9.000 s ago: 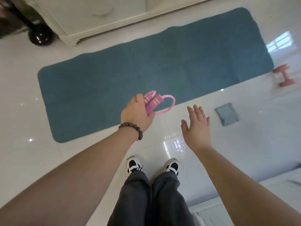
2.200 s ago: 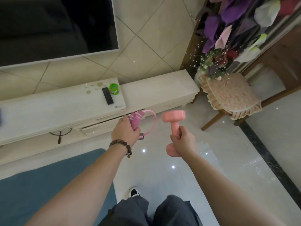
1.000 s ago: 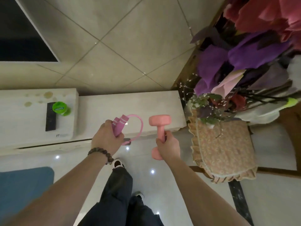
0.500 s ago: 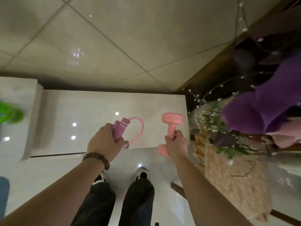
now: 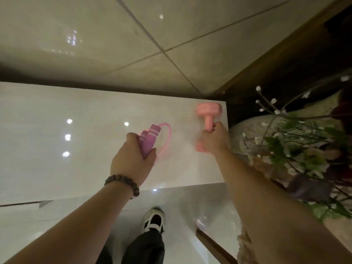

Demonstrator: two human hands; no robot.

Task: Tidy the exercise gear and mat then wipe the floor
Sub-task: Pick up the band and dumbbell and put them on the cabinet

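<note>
Right hand (image 5: 213,141) grips the dumbbell (image 5: 208,119) by its bar, probably heavy and stiff, left hand (image 5: 133,161) holds the light, floppy jump rope (image 5: 150,140) handles.

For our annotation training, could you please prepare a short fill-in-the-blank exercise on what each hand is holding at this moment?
1. The right hand grips a pink ____ by its handle.
2. The left hand holds the pink jump rope by its ____.
3. A beaded ____ sits on the left wrist.
4. Both hands are above the glossy white ____, beside the vase of flowers.

Missing words: dumbbell; handles; bracelet; cabinet top
</note>
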